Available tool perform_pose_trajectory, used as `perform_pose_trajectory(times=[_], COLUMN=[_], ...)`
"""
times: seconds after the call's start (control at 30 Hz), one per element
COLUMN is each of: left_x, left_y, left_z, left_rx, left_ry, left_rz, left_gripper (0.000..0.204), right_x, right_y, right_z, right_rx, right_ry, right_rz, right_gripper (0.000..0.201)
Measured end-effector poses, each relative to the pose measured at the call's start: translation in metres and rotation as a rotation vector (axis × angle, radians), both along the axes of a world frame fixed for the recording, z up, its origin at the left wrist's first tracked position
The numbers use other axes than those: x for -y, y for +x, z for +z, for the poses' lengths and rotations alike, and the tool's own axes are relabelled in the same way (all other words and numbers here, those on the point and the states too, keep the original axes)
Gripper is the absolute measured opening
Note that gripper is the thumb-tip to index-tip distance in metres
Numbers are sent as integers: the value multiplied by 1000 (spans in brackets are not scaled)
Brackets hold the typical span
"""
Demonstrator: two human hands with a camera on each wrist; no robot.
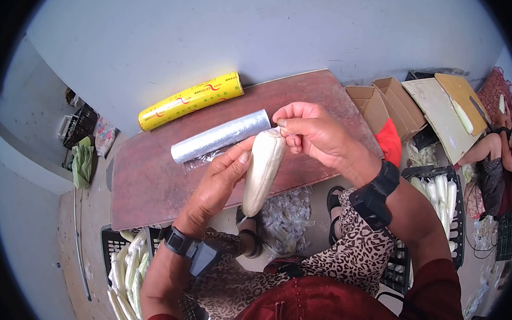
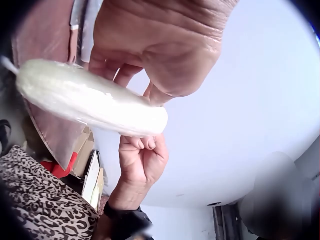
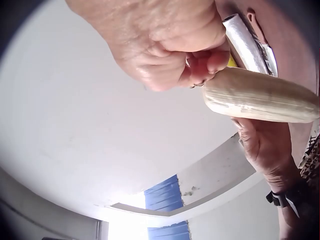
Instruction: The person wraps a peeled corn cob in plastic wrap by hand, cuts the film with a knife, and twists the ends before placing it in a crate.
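A pale ear of corn in its husk, wrapped in shiny clear film, hangs tilted above the near side of the table. My left hand holds it from the side, thumb on one face and fingers behind. At its upper end my right hand pinches the film with curled fingertips. The left wrist view shows a twisted film tail at the other end. Just behind lies a roll of clear film on the table. A knife with a reddish handle lies beside that roll.
A yellow printed roll lies by the wall on the reddish table. Crates of pale ears stand either side of my legs. Cardboard boxes and another person are at right. Plastic scraps cover the floor.
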State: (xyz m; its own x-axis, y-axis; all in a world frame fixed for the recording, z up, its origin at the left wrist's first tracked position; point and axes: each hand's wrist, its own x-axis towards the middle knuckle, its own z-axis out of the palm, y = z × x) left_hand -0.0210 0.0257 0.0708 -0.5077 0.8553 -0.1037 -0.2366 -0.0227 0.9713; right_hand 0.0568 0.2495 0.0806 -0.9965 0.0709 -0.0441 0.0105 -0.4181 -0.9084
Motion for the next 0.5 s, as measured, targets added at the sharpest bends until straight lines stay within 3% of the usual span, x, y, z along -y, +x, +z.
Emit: perform_pose_trajectory(times=[0.2,0.3,0.5], left_x=[-3,0,-10], left_y=[-6,-16,-2], left_z=[-1,-14,-6], left_rx=[165,379,391], left_ry=[132,87,159], left_rz=[-118,-298,-312], left_gripper=[62,68,70], right_x=[2,3,9], right_y=[4,6,7], right_z=[5,6,10], right_rx=[-24,-48,-115], right_ry=[-22,-18,78], right_rz=[39,68,76], right_gripper=[18,18,18])
